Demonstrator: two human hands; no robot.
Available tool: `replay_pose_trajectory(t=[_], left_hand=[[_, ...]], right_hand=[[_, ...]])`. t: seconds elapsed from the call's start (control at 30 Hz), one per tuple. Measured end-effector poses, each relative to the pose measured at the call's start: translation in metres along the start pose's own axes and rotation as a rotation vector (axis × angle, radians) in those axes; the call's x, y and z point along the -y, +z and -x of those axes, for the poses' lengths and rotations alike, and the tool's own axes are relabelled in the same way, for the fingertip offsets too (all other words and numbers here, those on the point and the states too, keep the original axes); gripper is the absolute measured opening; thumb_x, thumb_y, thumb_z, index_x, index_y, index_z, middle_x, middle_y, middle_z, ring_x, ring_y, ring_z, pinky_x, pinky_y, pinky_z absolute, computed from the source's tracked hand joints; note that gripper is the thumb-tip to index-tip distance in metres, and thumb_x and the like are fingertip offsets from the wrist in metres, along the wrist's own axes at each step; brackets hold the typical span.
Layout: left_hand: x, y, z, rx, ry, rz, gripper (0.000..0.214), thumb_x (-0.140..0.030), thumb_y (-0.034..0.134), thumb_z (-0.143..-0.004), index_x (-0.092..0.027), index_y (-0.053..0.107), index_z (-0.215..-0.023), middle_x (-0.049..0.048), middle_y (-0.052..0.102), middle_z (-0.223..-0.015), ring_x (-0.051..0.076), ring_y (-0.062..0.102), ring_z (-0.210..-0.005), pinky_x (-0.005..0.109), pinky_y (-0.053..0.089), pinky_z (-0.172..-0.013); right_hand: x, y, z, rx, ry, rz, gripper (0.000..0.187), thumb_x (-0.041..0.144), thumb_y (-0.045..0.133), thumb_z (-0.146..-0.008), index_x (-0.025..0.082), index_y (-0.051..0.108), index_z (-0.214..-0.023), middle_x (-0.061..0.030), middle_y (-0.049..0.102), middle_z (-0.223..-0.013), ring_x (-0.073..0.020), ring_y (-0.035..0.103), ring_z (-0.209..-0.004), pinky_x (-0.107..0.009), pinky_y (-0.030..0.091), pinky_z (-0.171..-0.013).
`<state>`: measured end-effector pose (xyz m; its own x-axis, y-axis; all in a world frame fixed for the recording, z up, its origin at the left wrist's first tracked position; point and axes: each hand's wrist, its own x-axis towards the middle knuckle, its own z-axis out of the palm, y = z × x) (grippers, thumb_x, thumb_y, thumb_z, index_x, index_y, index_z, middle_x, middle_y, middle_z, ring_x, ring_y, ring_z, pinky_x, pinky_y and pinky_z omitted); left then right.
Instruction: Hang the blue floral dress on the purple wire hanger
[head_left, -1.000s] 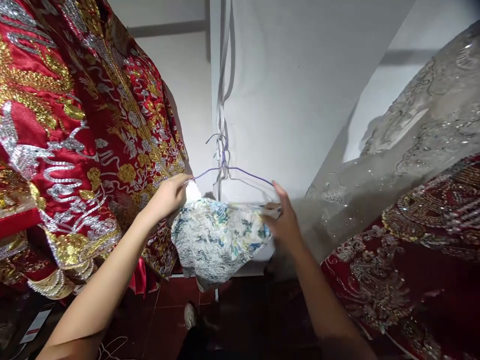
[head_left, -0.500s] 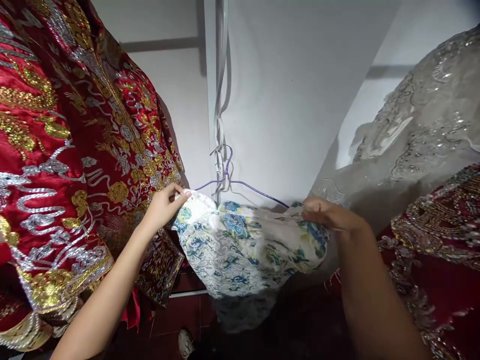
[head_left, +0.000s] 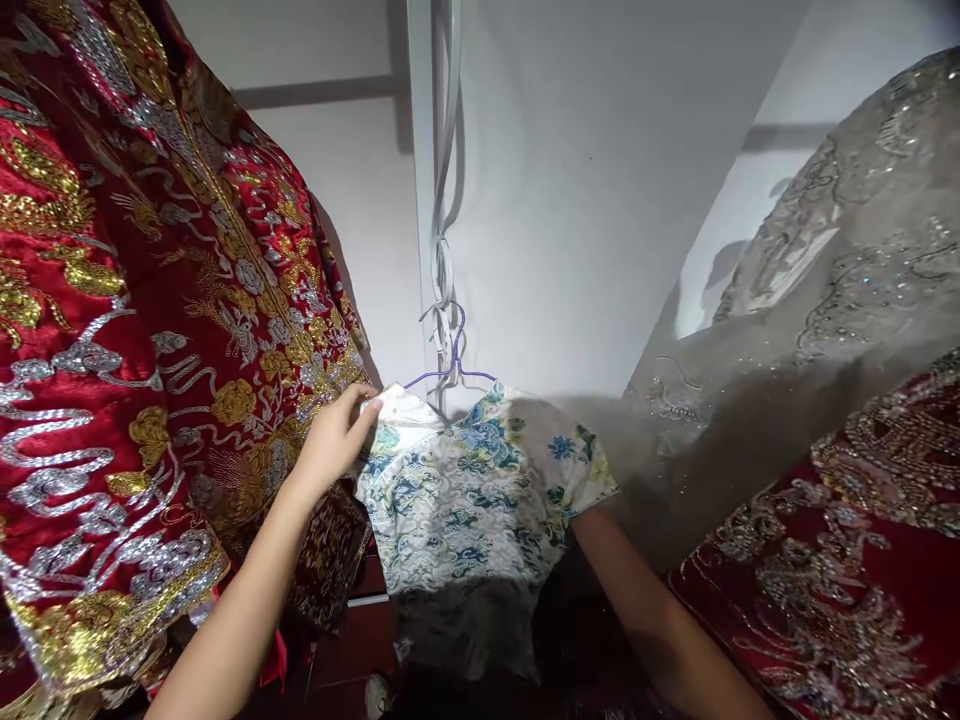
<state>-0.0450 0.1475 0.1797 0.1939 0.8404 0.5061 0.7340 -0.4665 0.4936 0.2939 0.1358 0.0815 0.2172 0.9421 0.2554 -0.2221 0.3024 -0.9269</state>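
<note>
A small white garment with a blue and green floral print (head_left: 469, 500) hangs on a thin purple wire hanger (head_left: 454, 365), whose hook is caught on white cords (head_left: 442, 200) running down the wall corner. My left hand (head_left: 337, 440) pinches the garment's left shoulder at its white edge. My right forearm (head_left: 645, 610) reaches up from below and goes under the garment's right side. The right hand itself is hidden behind the cloth.
A red robe with gold and silver embroidery (head_left: 135, 300) hangs close on the left. On the right hang a sheer grey beaded veil (head_left: 810, 330) and a dark red beaded dress (head_left: 840, 560). White walls (head_left: 585, 180) are behind, dark red floor tiles below.
The garment has been pulled over the hanger and now covers its wire arms. My right hand left the garment's right edge and moved down underneath the cloth. My left hand kept its hold.
</note>
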Motion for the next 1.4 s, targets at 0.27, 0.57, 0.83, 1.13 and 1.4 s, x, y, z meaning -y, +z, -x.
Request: replay_pose_trajectory(t=[0.27,0.57,0.83,1.13,1.4], left_hand=[[0.007,-0.007,-0.003,-0.207,0.046,-0.030,0.029,-0.040,0.048,-0.097,-0.019,0.067,-0.100,0.0067,0.070,-0.100,0.023,0.062,-0.093,0.033,0.046,-0.083],[-0.099,0.007,0.017,-0.263,0.119,0.406,0.026,-0.039,0.052,-0.097,-0.023,0.065,-0.113,0.0065,0.065,-0.119,0.024,0.056,-0.117,0.043,0.039,-0.106],[-0.121,0.026,0.090,0.466,-0.463,1.446,0.035,-0.034,0.065,-0.090,-0.020,0.052,-0.119,0.0026,0.060,-0.091,0.012,0.061,-0.072,0.026,0.048,-0.069],[-0.078,-0.015,0.104,0.403,-0.135,0.557,0.030,-0.044,0.048,-0.098,-0.017,0.062,-0.098,-0.0034,0.050,-0.062,0.011,0.047,-0.057,0.023,0.039,-0.057],[-0.046,-0.020,0.076,-0.482,0.143,0.083,0.025,-0.029,0.060,-0.091,-0.023,0.061,-0.116,0.0079,0.065,-0.113,0.025,0.061,-0.107,0.040,0.047,-0.096]], right_hand=[[0.069,-0.031,0.005,0.025,0.071,0.054,0.033,0.051,0.082,-0.065,0.021,0.068,-0.070,0.0010,0.064,-0.061,-0.0170,0.059,-0.054,-0.027,0.047,-0.049],[0.125,-0.004,0.083,-0.047,-0.229,0.224,0.024,0.045,0.063,-0.088,0.023,0.064,-0.080,-0.0001,0.060,-0.070,-0.0161,0.058,-0.062,-0.023,0.044,-0.050],[0.090,0.018,0.135,0.892,-0.025,0.666,0.027,0.043,0.048,-0.097,0.027,0.069,-0.102,-0.0031,0.071,-0.096,-0.0215,0.066,-0.086,-0.032,0.052,-0.079],[0.023,-0.032,0.042,0.422,-0.227,0.682,0.033,0.050,0.063,-0.086,0.026,0.070,-0.107,-0.0063,0.070,-0.112,-0.0274,0.062,-0.107,-0.039,0.050,-0.093],[0.050,0.013,0.007,0.181,0.027,0.139,0.035,0.053,0.073,-0.078,0.020,0.063,-0.071,0.0041,0.058,-0.060,-0.0123,0.049,-0.053,-0.023,0.040,-0.050]])
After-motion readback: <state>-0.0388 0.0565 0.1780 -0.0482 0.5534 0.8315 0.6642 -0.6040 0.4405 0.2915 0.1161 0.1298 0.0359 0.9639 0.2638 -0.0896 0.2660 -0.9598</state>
